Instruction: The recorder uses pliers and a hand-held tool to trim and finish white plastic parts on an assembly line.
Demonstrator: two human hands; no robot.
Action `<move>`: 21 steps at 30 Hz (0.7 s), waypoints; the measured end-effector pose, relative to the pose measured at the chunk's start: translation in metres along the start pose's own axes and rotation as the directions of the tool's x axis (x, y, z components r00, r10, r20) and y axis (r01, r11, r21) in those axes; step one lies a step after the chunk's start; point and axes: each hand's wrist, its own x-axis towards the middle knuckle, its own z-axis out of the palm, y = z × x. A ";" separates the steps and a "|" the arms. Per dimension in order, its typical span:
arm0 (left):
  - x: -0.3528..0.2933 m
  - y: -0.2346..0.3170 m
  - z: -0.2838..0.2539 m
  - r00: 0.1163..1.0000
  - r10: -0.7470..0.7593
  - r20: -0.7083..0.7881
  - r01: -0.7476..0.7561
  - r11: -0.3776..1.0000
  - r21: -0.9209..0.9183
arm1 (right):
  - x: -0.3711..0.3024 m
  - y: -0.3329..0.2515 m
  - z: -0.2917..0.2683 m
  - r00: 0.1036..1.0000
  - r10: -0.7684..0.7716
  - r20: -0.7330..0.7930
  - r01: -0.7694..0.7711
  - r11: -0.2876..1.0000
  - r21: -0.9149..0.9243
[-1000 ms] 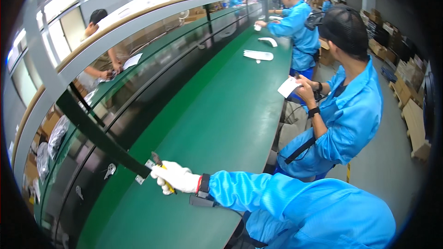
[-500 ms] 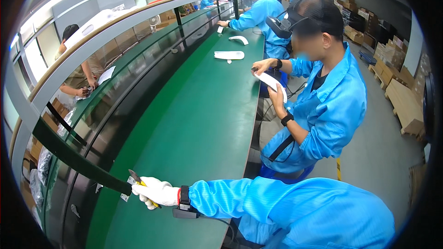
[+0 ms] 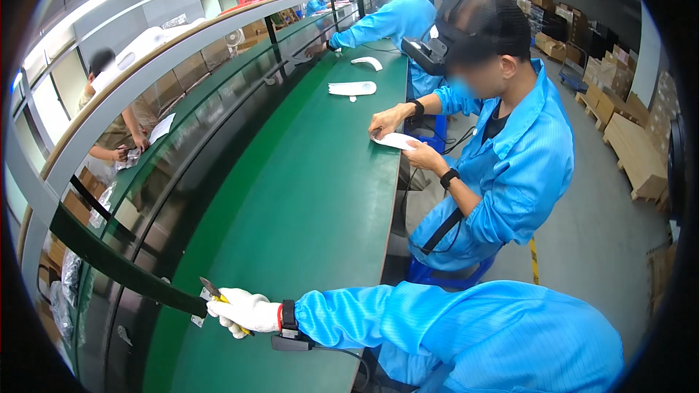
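My right hand (image 3: pixel 244 313), in a white knit glove with a red cuff edge, is closed around yellow-handled pliers (image 3: pixel 209 285). Their dark metal tips stick out past the glove, up and to the left. It is beside the foot of a dark post (image 3: pixel 131 268), where a silver bracket (image 3: pixel 198 319) shows; whether glove and bracket touch, I cannot tell. Under the hand is the green worktop (image 3: pixel 291 240). A dark band and a small device with a cable sit at my wrist. My left hand is out of view.
Beyond my arm, a seated co-worker in blue holds a curved white part (image 3: pixel 395 140) at the table edge. More white parts (image 3: pixel 352 88) lie farther along. A grey rail frame (image 3: pixel 145 94) runs along the left. Cartons and a wooden crate (image 3: pixel 632 156) stand at right.
The co-worker's white part has come down to the table edge and turned flatter. The view has shifted slightly. My right hand keeps its grip on the pliers in nearly the same place.
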 end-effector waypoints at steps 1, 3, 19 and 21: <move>-0.001 0.000 0.000 1.000 0.003 -0.004 -0.003 1.000 0.004 | 0.000 -0.001 0.001 1.000 0.013 0.004 -0.013 1.000 0.001; -0.002 0.000 0.000 1.000 0.002 -0.003 -0.002 1.000 0.008 | -0.001 -0.002 0.002 1.000 0.001 0.008 -0.001 1.000 0.002; 0.000 0.005 -0.003 1.000 0.000 0.011 0.000 1.000 -0.007 | -0.003 -0.001 -0.001 1.000 -0.014 0.003 0.014 1.000 -0.004; 0.002 0.005 -0.004 1.000 0.009 -0.002 -0.009 1.000 -0.006 | -0.003 -0.005 0.000 1.000 0.002 0.011 -0.002 1.000 -0.004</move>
